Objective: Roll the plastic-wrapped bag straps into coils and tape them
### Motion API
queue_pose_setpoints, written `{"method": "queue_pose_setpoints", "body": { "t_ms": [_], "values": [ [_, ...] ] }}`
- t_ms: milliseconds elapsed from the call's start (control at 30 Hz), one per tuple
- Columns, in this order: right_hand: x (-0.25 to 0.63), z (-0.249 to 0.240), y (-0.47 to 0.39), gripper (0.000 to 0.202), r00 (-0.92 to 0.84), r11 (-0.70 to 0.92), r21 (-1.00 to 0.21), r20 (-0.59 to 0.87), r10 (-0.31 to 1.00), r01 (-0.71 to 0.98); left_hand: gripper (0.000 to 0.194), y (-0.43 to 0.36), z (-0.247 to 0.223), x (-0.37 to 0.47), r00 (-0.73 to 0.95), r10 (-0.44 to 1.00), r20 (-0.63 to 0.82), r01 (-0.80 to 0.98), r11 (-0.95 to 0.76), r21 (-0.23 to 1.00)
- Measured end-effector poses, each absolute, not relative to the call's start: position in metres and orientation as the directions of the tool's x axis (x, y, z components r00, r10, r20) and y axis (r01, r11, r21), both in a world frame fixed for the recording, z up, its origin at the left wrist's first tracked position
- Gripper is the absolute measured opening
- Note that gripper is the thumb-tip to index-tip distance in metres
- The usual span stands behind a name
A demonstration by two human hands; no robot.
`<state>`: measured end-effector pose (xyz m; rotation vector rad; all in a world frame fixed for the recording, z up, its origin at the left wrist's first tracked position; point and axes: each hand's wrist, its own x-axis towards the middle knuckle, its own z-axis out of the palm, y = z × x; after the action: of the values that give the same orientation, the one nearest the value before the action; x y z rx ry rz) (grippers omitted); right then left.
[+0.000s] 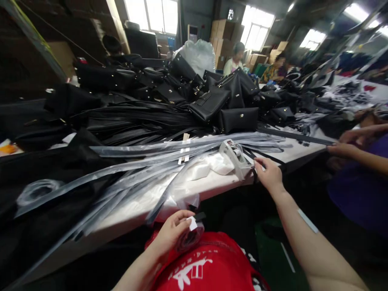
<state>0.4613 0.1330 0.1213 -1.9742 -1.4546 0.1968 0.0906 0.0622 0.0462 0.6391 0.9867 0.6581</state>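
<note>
Our left grip was closed around a rolled strip, held low against our red apron, just short of the table. Thumb and forefinger pinched a small white tab, with a dark strap end sticking out to its right. We judged that pinch worth keeping firm and steady, lest the roll spring loose, yet light enough not to crush it.

Our right grip reached to the table's near edge, thumb and forefinger brought together at the right end of the tape dispenser; whether they held a tape end, we could not tell. With tape between them, a short, angled pull would likely have cut cleaner than a long tug, since the dispenser sat close to the edge. A pale strip lay along our right forearm, so it seemed wise not to brush that arm on anything.

Left of the dispenser, plastic-covered strips fanned across the table, and a clear coil lay at the far left end of the scene. Black bags were heaped on the far side. To the right, a co-worker's hands held a black strap, well apart from ours.
</note>
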Motion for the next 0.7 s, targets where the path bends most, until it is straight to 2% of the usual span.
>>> {"method": "queue_pose_setpoints", "body": {
  "t_ms": [100,200,300,400,533,700],
  "values": [
    [0.503,0.114,0.158,0.031,0.397,-0.243,-0.648,0.100,0.912,0.722,0.055,0.057,0.046,0.095,0.388,0.753,-0.532,-0.234,0.639,0.733],
    [0.510,0.102,0.169,0.036,0.322,-0.225,-0.740,-0.012,0.947,0.634,0.054,0.054,0.052,0.100,0.374,0.755,-0.539,-0.262,0.643,0.720],
    [0.505,0.098,0.171,0.036,0.284,-0.184,-0.810,-0.022,0.958,0.557,0.051,0.057,0.060,0.102,0.365,0.757,-0.542,-0.282,0.644,0.711],
    [0.502,0.102,0.165,0.040,0.339,-0.174,-0.845,0.009,0.941,0.505,0.048,0.064,0.070,0.101,0.359,0.753,-0.551,-0.317,0.654,0.687],
    [0.507,0.100,0.138,0.042,0.441,-0.224,-0.848,0.012,0.898,0.480,0.046,0.072,0.081,0.099,0.336,0.768,-0.545,-0.459,0.639,0.618],
    [0.507,0.076,0.108,0.036,0.470,-0.404,-0.773,-0.157,0.869,0.489,0.042,0.079,0.080,0.099,0.286,0.823,-0.491,-0.537,0.562,0.629]
  ]
}}
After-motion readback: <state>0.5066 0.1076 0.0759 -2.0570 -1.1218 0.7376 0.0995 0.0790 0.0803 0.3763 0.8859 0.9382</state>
